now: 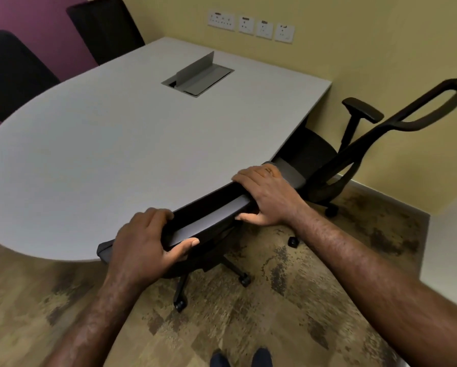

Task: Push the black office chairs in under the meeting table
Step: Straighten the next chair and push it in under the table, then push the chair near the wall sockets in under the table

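A black office chair stands right in front of me, its backrest top (208, 218) against the near edge of the grey meeting table (110, 154). My left hand (145, 242) grips the backrest's left end, fingers over the top and thumb beneath. My right hand (267, 197) grips its right end the same way. The wheeled base (211, 276) shows below the backrest; the seat is hidden under the table. A second black chair (354, 152) sits at the table's right side, its seat partly under the edge and its back leaning away.
Two more black chair backs (18, 75) (105, 27) rise behind the table's far left side, by a purple wall. A cable box (198, 75) with a raised flap is set in the tabletop. Wall sockets (251, 26) line the yellow wall. Patterned carpet (288, 300) covers the floor.
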